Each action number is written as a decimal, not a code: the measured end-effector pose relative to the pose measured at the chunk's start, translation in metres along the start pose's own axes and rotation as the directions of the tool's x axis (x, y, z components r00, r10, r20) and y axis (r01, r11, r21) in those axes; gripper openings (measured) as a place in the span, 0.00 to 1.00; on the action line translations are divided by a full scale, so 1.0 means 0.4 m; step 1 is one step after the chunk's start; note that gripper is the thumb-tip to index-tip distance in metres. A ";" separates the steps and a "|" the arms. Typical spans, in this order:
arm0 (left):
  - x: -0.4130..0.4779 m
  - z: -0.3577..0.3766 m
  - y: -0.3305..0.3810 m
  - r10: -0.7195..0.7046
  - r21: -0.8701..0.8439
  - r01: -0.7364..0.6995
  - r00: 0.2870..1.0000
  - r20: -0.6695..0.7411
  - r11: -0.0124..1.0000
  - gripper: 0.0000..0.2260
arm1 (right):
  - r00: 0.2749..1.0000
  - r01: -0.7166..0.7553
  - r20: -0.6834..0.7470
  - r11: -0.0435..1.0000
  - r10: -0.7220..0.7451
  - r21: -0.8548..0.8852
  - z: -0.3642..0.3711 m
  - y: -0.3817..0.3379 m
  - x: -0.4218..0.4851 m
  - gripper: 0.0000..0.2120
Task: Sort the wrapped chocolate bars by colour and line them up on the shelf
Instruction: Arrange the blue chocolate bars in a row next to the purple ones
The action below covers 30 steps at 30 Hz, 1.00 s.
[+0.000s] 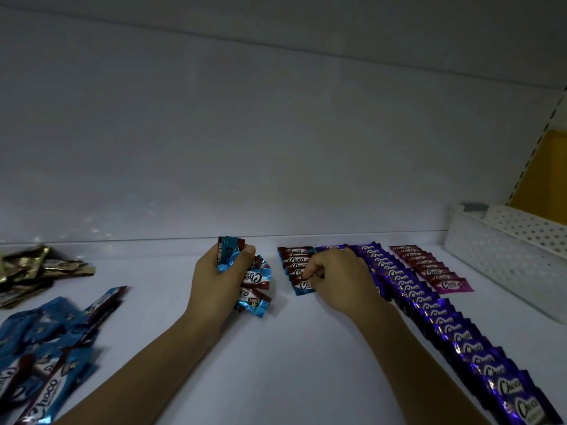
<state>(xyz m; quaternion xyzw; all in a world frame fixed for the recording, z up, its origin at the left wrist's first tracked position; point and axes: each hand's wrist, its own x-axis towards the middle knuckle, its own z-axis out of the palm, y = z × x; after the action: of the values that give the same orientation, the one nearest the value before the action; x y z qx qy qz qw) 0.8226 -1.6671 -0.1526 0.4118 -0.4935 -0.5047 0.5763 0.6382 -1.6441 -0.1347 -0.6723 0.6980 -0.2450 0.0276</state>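
Head view. Clutching a fan of blue bars (255, 282) in the left hand (214, 279), left of the purple row (429, 305), likely as ready stock. Pinching the front bar (303, 287) of the blue row (294, 259) with the right hand (340, 280), just beside the purple row, overlapped to match.

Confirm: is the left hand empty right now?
No, the left hand grips a bunch of blue-wrapped bars, while the right hand pinches the front bar of the blue row.
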 end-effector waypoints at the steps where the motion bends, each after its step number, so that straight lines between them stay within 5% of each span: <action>1: 0.000 0.000 0.000 -0.003 0.001 0.003 1.000 -0.002 1.000 0.05 | 1.000 0.001 0.002 1.000 -0.001 -0.003 -0.001 0.001 0.000 0.06; 6: -0.005 0.001 0.005 0.001 -0.014 0.000 1.000 0.009 1.000 0.05 | 0.999 0.020 -0.033 1.000 -0.019 0.006 -0.002 -0.005 -0.001 0.05; 9: -0.007 0.003 0.008 0.023 -0.020 -0.023 1.000 0.005 1.000 0.06 | 0.996 0.036 -0.093 0.869 0.012 0.493 -0.021 -0.050 -0.007 0.03; 12: -0.008 0.002 0.010 0.070 -0.009 -0.070 0.997 -0.029 0.997 0.06 | 0.977 -0.095 0.196 0.644 -0.087 0.759 -0.026 -0.107 -0.029 0.15; 14: -0.006 0.000 0.008 0.078 -0.015 -0.079 0.995 -0.058 0.997 0.07 | 0.947 -0.107 0.281 0.676 -0.153 0.729 -0.002 -0.133 -0.046 0.21; 20: -0.005 0.000 0.019 -0.011 -0.050 0.012 1.000 0.026 0.999 0.10 | 0.994 0.040 0.047 0.735 -0.097 0.677 0.043 -0.148 -0.044 0.11; 25: -0.007 -0.002 0.021 0.014 -0.009 -0.014 0.999 0.033 1.000 0.06 | 0.974 -0.091 0.206 0.659 -0.098 0.747 0.021 -0.137 -0.045 0.10; 30: -0.003 -0.009 0.026 -0.055 -0.056 0.059 0.996 0.065 0.997 0.06 | 0.998 -0.055 0.046 0.636 0.030 0.770 0.032 -0.143 -0.035 0.02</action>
<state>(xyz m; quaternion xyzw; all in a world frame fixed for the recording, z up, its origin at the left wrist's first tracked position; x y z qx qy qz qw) 0.8280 -1.6643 -0.1434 0.3924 -0.4848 -0.5480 0.5574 0.6973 -1.6333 -0.1284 -0.5834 0.5423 -0.5084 0.3273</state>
